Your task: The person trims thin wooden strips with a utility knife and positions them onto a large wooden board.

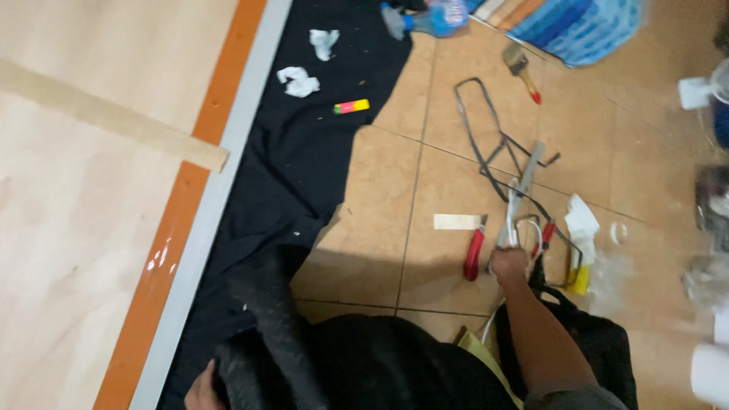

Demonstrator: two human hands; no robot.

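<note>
My right hand [509, 266] is closed around the pale handle of a long metal tool that looks like scissors [524, 182], its blade pointing away over the tan floor tiles. Next to that hand, on the left, lies a red-handled scraper [474, 253]. My left hand [200, 390] is at the bottom edge, gripping a bunched fold of black cloth [304, 159]; only part of this hand shows. The cloth runs from my lap up along the floor.
A plywood board [68, 228] with an orange strip, grey edge and a wooden slat [114, 115] fills the left. A marker [351, 106], crumpled papers [300, 81], black bands [478, 121], a paintbrush [524, 67], a bottle [429, 17] and a white roll [710, 372] lie around.
</note>
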